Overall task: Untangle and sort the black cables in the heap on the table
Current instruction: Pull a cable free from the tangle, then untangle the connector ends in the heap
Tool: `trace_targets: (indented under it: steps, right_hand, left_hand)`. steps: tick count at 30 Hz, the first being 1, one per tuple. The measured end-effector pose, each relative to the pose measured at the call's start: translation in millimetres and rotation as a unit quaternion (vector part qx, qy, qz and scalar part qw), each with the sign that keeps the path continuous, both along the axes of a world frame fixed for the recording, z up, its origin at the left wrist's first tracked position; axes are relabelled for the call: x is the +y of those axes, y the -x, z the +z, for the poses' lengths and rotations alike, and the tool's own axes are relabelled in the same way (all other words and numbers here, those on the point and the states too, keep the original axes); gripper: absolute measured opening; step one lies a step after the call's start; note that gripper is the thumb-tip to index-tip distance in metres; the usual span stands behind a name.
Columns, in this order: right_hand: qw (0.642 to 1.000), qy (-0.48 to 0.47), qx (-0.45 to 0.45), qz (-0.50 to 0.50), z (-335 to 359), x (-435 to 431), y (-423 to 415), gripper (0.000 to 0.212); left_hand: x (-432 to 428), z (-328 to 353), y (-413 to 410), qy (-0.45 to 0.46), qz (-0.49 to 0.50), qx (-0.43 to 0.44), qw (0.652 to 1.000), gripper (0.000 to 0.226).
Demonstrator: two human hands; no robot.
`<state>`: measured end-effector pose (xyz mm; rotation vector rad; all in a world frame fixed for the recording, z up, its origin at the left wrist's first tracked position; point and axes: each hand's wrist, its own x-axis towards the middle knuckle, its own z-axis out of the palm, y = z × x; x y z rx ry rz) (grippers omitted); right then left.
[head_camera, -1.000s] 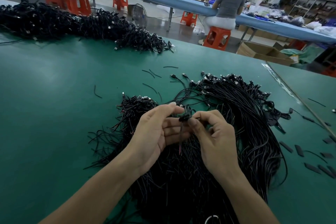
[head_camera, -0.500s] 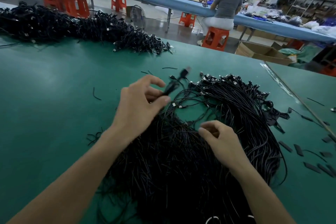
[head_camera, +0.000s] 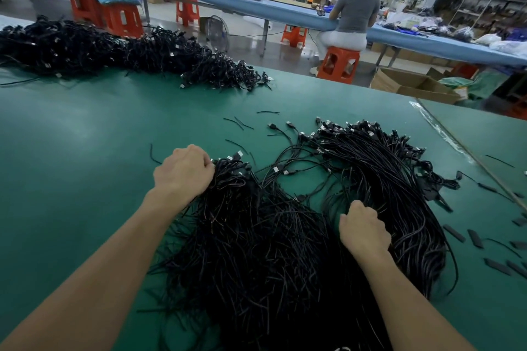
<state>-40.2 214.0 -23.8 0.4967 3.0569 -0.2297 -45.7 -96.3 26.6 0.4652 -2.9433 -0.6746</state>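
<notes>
A heap of black cables [head_camera: 385, 168] with USB plugs arcs across the green table [head_camera: 85, 157] in front of me. A second bundle of cables [head_camera: 251, 251] lies to its left, its plug ends pointing away from me. My left hand [head_camera: 184, 171] sits knuckles up at the far end of that left bundle, fingers curled around a cable there; the fingertips are hidden. My right hand [head_camera: 363, 226] is curled into the strands at the inner edge of the right heap, and its fingertips are buried among the cables.
A long pile of more black cables [head_camera: 114, 51] lies along the table's far left edge. Short wire offcuts [head_camera: 239, 122] and flat black strips [head_camera: 474, 238] are scattered on the mat. A taped seam [head_camera: 456, 145] runs along the right. Beyond, a person [head_camera: 353, 11] sits on an orange stool.
My left hand carried one cable by its plug up and to the left, then came down onto the left bundle. My right hand let go and shifted right into the heap.
</notes>
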Motion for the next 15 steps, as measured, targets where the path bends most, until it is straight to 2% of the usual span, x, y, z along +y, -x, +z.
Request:
trace_targets:
  steps: [2, 4, 7, 11, 13, 15]
  right_hand:
    - [1.0, -0.016, -0.004, -0.002, 1, -2, 5, 0.016]
    - [1.0, 0.003, 0.015, -0.015, 1, -2, 9, 0.012]
    - [0.997, 0.046, 0.032, -0.045, 0, 3, 13, 0.015]
    - [0.996, 0.08, 0.013, -0.048, -2, 10, 20, 0.016]
    - [0.99, 0.133, 0.034, -0.032, 0, 12, 26, 0.017]
    - [0.967, 0.24, 0.075, -0.027, 5, 9, 30, 0.023]
  left_hand:
    - [0, -4, -3, -0.031, -0.007, 0.01, 0.999, 0.049]
    - [3, -7, -5, -0.046, -0.012, 0.027, 0.998, 0.057]
    - [9, -10, -10, 0.016, -0.015, 0.07, 0.997, 0.036]
    - [22, -9, -17, 0.066, -0.032, 0.198, 0.977, 0.028]
    - [30, -4, -20, 0.078, -0.057, 0.266, 0.959, 0.02]
    - [38, 3, -23, 0.063, -0.099, 0.311, 0.943, 0.013]
